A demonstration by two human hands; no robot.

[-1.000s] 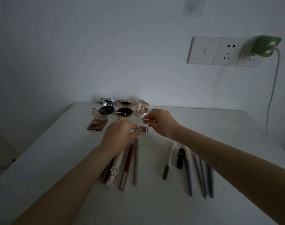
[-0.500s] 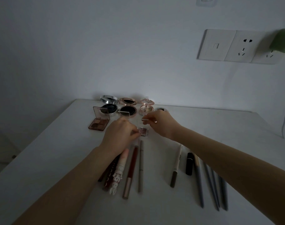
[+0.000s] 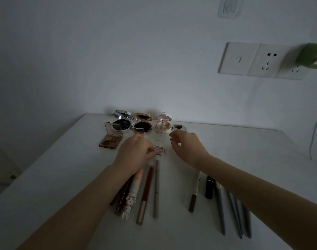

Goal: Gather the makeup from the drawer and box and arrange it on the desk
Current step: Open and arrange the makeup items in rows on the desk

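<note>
A small square pink glitter eyeshadow case point(image 3: 160, 149) lies on the white desk point(image 3: 244, 159) with its clear lid raised. My left hand point(image 3: 134, 152) pinches the case's left edge. My right hand point(image 3: 187, 146) hovers just right of it with fingers loosely curled and holds nothing. Behind stand a brown eyeshadow palette point(image 3: 110, 141), three open round compacts point(image 3: 141, 127) and a small round pot point(image 3: 178, 127). In front lie two rows of pens and pencils, one by my left forearm point(image 3: 146, 192) and one under my right forearm point(image 3: 221, 201).
The desk meets a white wall with a switch and sockets point(image 3: 262, 60). A green charger point(image 3: 310, 55) is plugged in, and its cable point(image 3: 314, 134) hangs down at the right. The desk's left edge drops away to a dark floor.
My right hand has let go of the case's clear lid and drawn back to the right. My left hand still pinches the case, now resting on the desk.
</note>
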